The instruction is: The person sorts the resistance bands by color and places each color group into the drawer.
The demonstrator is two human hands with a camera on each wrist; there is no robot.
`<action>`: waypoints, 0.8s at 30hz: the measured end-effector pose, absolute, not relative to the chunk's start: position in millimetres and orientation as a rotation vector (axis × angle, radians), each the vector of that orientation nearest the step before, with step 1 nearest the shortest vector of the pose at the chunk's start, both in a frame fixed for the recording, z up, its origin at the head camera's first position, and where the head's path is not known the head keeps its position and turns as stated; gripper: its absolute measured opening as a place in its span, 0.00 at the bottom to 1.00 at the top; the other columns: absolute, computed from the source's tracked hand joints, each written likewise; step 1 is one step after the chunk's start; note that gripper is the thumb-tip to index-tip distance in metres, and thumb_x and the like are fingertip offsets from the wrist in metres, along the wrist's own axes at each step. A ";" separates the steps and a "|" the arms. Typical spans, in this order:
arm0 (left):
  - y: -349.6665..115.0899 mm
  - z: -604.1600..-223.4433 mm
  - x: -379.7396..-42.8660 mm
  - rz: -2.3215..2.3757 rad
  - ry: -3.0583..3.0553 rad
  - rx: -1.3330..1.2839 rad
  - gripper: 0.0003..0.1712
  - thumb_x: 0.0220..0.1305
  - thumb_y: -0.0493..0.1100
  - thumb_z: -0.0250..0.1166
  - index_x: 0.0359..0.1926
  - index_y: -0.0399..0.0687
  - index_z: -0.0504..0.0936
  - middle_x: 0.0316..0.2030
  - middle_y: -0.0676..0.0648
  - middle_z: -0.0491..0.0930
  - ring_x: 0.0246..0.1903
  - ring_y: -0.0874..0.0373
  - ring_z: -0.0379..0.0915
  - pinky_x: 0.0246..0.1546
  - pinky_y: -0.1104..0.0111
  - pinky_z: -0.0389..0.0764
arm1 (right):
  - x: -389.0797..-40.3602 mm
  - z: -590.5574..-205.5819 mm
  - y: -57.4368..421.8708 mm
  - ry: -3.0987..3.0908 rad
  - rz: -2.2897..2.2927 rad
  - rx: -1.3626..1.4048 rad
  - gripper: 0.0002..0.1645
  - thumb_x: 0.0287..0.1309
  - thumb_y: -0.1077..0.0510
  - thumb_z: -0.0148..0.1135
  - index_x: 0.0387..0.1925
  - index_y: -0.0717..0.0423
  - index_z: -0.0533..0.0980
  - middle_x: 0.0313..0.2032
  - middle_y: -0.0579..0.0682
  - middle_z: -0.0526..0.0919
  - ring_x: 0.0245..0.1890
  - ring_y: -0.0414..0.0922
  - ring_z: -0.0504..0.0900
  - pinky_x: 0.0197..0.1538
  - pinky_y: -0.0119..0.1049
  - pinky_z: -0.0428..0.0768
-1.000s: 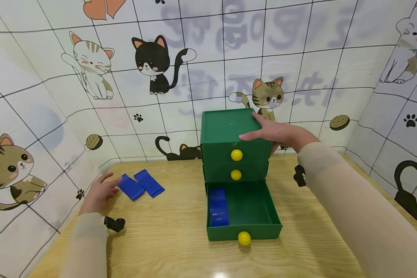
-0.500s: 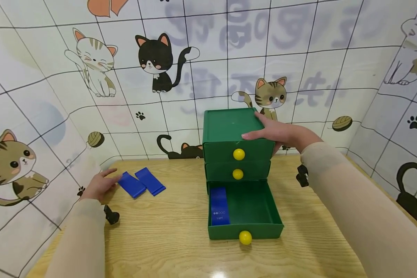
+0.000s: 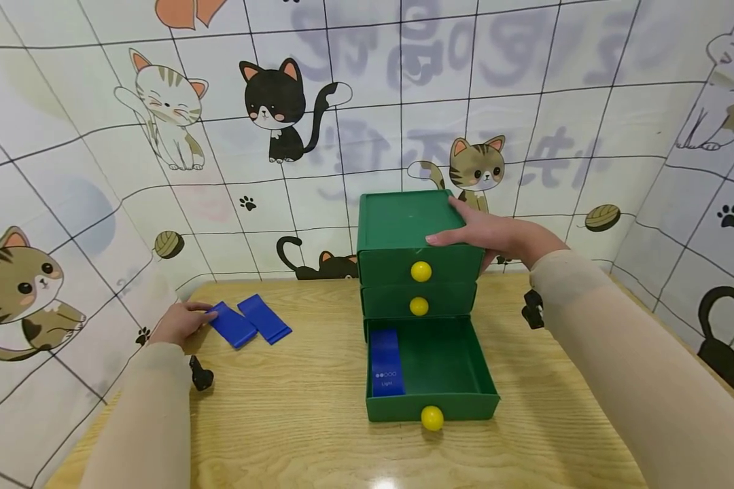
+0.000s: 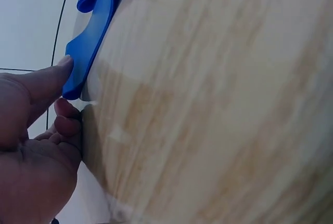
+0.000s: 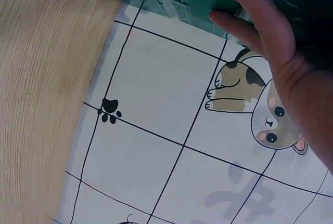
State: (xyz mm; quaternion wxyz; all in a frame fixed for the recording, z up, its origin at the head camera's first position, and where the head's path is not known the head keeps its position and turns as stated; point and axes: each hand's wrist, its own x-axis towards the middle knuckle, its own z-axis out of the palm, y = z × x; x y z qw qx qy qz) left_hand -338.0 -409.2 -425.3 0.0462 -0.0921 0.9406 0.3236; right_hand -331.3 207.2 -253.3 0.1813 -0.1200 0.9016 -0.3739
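Note:
In the head view, my left hand (image 3: 177,323) is at the near-left end of a blue packet (image 3: 234,326) lying on the table. The left wrist view shows the thumb (image 4: 65,63) against the packet's end, with curled fingers beside it; the hand pinches it there. A second blue packet (image 3: 264,318) lies just to its right. My right hand (image 3: 486,234) rests on the green drawer cabinet (image 3: 404,221), thumb and a finger on top, other fingers fairly straight along its side. The bottom drawer (image 3: 446,360) is pulled out, with a blue packet marked "Light" (image 3: 388,363) at its left.
Two upper drawers with yellow knobs (image 3: 421,272) are closed; another yellow knob (image 3: 431,418) is on the open drawer's front. The wooden table (image 3: 281,407) meets a white wall cloth (image 3: 367,81) with printed cats, which surrounds it at the back and sides.
My left hand has drawn its fingers in and come onto the end of the nearer blue packet. The right hand stays on the cabinet. The head view has shifted slightly.

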 end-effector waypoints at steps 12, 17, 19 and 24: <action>-414.8 -428.6 -341.8 1.307 2.745 -0.338 0.22 0.77 0.48 0.64 0.56 0.31 0.77 0.39 0.47 0.75 0.40 0.52 0.69 0.39 0.64 0.72 | -331.7 -253.2 207.3 2.546 -1.060 -0.333 0.72 0.67 0.28 0.63 0.83 0.34 0.18 0.86 0.59 0.24 0.76 0.70 0.66 0.43 0.52 0.90; -409.6 -426.1 -344.4 1.344 2.735 -0.330 0.16 0.78 0.47 0.62 0.48 0.36 0.77 0.30 0.54 0.70 0.31 0.57 0.67 0.33 0.65 0.71 | -332.0 -251.9 208.9 2.549 -1.056 -0.334 0.72 0.68 0.29 0.63 0.83 0.34 0.18 0.86 0.58 0.22 0.78 0.71 0.60 0.44 0.53 0.90; -406.9 -425.9 -344.9 1.377 2.721 -0.327 0.17 0.79 0.47 0.62 0.50 0.35 0.76 0.28 0.55 0.70 0.29 0.58 0.67 0.31 0.65 0.71 | -331.3 -251.8 209.2 2.554 -1.050 -0.340 0.72 0.68 0.28 0.63 0.83 0.34 0.18 0.85 0.56 0.20 0.81 0.72 0.55 0.43 0.53 0.90; -399.2 -416.3 -338.3 1.477 2.751 -0.353 0.26 0.80 0.51 0.60 0.61 0.32 0.73 0.35 0.50 0.76 0.35 0.56 0.71 0.35 0.64 0.73 | -328.9 -252.0 205.9 2.543 -1.053 -0.342 0.73 0.66 0.27 0.64 0.83 0.33 0.18 0.85 0.55 0.21 0.80 0.70 0.59 0.43 0.52 0.90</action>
